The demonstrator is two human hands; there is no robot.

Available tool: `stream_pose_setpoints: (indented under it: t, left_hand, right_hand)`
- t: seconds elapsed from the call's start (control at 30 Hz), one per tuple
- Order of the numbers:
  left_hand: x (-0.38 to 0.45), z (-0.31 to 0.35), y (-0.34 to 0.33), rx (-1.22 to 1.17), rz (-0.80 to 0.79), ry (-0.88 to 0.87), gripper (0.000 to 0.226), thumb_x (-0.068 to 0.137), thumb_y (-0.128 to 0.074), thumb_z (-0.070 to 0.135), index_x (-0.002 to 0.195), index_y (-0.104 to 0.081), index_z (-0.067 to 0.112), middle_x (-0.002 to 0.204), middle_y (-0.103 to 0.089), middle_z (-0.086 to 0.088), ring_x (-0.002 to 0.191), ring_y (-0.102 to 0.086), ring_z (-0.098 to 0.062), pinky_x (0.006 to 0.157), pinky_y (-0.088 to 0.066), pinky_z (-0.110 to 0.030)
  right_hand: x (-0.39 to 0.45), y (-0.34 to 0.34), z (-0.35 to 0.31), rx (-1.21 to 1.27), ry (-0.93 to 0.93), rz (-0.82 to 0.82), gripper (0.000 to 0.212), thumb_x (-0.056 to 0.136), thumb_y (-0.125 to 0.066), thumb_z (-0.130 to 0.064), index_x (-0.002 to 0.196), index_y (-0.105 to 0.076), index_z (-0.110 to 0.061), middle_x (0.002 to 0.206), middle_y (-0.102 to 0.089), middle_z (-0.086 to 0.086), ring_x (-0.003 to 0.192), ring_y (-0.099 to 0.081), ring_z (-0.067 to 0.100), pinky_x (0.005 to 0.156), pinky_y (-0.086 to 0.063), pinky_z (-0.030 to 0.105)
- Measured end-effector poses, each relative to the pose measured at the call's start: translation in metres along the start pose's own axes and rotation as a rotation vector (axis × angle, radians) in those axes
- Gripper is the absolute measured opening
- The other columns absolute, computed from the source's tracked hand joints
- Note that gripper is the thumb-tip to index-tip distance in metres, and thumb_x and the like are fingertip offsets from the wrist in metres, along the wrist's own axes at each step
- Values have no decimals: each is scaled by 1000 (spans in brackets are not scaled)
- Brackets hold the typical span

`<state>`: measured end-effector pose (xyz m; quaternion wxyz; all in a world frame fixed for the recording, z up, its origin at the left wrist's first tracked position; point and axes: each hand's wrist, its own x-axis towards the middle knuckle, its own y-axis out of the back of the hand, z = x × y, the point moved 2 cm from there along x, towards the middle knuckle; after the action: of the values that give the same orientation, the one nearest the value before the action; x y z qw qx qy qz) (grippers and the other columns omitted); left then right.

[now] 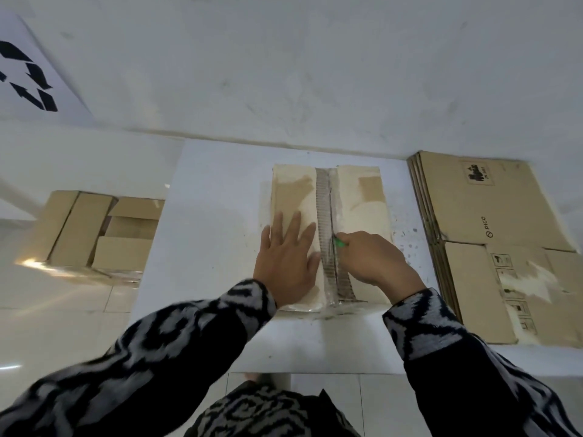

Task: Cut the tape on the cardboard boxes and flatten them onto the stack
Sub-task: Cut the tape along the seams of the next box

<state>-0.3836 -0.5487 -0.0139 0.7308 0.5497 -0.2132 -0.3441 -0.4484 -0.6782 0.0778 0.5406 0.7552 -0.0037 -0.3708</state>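
A pale cardboard box (359, 200) stands on the white table (214, 222), its top flaps closed by a strip of tape (325, 197) along the middle seam. My left hand (288, 263) presses flat on the left flap with fingers spread. My right hand (375, 260) grips a green-handled cutter (339, 242) whose tip meets the tape seam about halfway along the box. A stack of flattened cardboard boxes (492, 234) lies on the table to the right.
Several unopened brown boxes (101, 234) sit on the floor to the left of the table. A white wall (284, 74) rises right behind the table, with a recycling-symbol sheet (28, 77) at the upper left.
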Motion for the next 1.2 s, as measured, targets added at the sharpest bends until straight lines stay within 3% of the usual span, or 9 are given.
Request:
stream_pose_setpoints:
  t: [0.13, 0.23, 0.33, 0.57, 0.7, 0.9, 1.0, 1.1, 1.2]
  left_hand:
    - [-11, 2, -7, -29, 4, 32, 57, 103, -23, 45, 157, -14, 27, 166, 2, -1, 151, 10, -30, 118, -10, -56]
    - [-10, 6, -8, -12, 7, 34, 57, 104, -24, 44, 157, -13, 28, 166, 3, -1, 151, 10, -30, 118, -10, -55]
    - [-13, 7, -7, -3, 11, 45, 57, 103, -23, 43, 157, -14, 28, 166, 2, -1, 151, 9, -30, 119, -10, -55]
    - [-15, 7, -10, -3, 39, 52, 56, 102, -20, 43, 156, -16, 29, 166, -1, 0, 152, 6, -29, 119, -11, -55]
    - [-17, 9, -11, 6, 65, 49, 60, 98, -17, 45, 155, -21, 29, 166, -6, -1, 152, 2, -30, 117, -14, -56]
    - [-17, 9, -11, 31, 49, 62, 55, 103, -22, 42, 156, -18, 29, 166, -3, -1, 152, 5, -30, 118, -10, -56]
    - [-24, 13, -7, 28, 31, 74, 56, 104, -22, 41, 157, -15, 26, 166, 0, -5, 151, 8, -33, 119, -5, -54]
    - [-42, 15, -13, 37, 24, 46, 57, 103, -20, 46, 157, -14, 27, 166, 0, -4, 151, 9, -33, 119, -5, -54]
    - [-46, 15, -17, 48, 45, 52, 57, 103, -18, 48, 156, -14, 29, 166, -2, -2, 151, 7, -30, 117, -9, -56]
  right_hand:
    - [-7, -4, 2, 0, 10, 19, 38, 100, -34, -25, 132, -55, -26, 98, -58, -2, 90, -56, 23, 73, -49, 34]
    - [-22, -3, 6, -61, -12, 47, 38, 100, -36, -22, 133, -54, -23, 107, -60, 1, 95, -57, 24, 70, -45, 31]
    - [-25, -16, 1, -114, 0, 60, 33, 96, -41, -20, 124, -59, -21, 91, -55, -2, 82, -53, 21, 55, -35, 28]
    - [-46, -37, 7, -101, 22, 29, 35, 100, -34, -21, 126, -57, -21, 110, -61, 1, 88, -54, 23, 64, -40, 30]
    - [-59, -45, 7, -115, 9, 1, 32, 97, -36, -18, 121, -58, -17, 95, -56, 0, 79, -50, 21, 54, -32, 27]
    - [-75, -57, 8, -123, -16, -19, 29, 94, -39, -14, 114, -59, -18, 97, -59, -1, 80, -52, 20, 53, -31, 27]
    - [-76, -55, 11, -83, -15, -42, 37, 95, -37, -14, 125, -57, -21, 110, -60, 1, 90, -54, 22, 61, -40, 29]
    - [-86, -49, 12, -13, -27, -55, 47, 98, -33, -16, 142, -47, -25, 132, -56, 3, 110, -56, 25, 86, -51, 35]
    - [-97, -47, 12, 3, -35, -50, 49, 98, -33, -17, 144, -46, -25, 134, -56, 3, 113, -56, 25, 91, -51, 36]
